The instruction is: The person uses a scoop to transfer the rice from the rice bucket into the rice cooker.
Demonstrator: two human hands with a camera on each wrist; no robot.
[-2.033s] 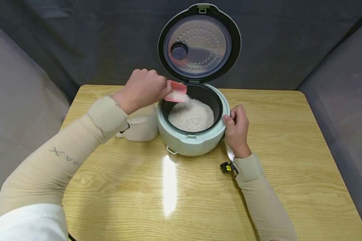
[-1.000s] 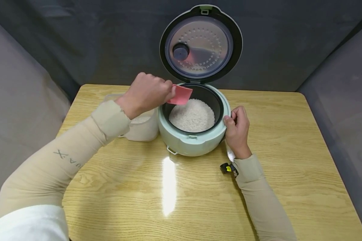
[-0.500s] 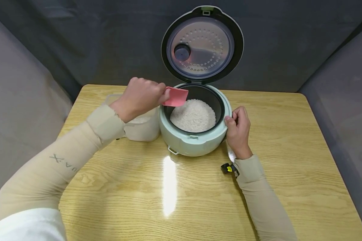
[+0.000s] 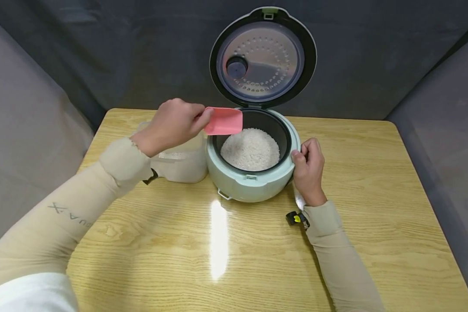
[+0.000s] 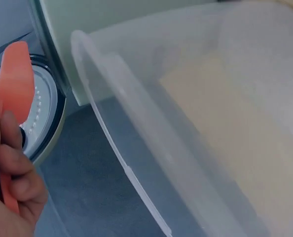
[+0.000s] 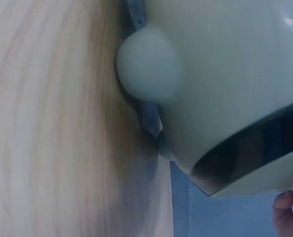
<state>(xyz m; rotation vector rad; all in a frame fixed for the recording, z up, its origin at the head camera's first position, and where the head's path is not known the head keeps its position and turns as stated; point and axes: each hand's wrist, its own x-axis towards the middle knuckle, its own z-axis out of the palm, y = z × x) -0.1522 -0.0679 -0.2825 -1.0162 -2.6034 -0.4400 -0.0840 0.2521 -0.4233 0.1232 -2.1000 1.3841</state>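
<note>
My left hand (image 4: 175,123) pinches the handle of a pink scoop (image 4: 225,121), held over the left rim of a pale green rice cooker (image 4: 253,190). No rice shows on the scoop's visible face. In the left wrist view curled fingers (image 5: 20,180) wrap the scoop's handle. White rice (image 4: 251,149) is heaped inside the cooker's dark inner pot (image 4: 271,125). On the right side, my right hand (image 4: 309,171) grips the cooker's rim, thumb on top. Partly under my left hand stands a translucent container (image 4: 185,169) with rice in it.
The cooker's lid (image 4: 263,56) stands upright at the back. A wooden table (image 4: 257,255) carries everything, with a dark curtain (image 4: 140,52) behind it. A small black and yellow device (image 4: 296,218) sits at my right wrist.
Rice was falling from the scoop into the pot two seconds ago; none falls now. The scoop turned over, then drew back left with my left hand. My right hand stays on the rim.
</note>
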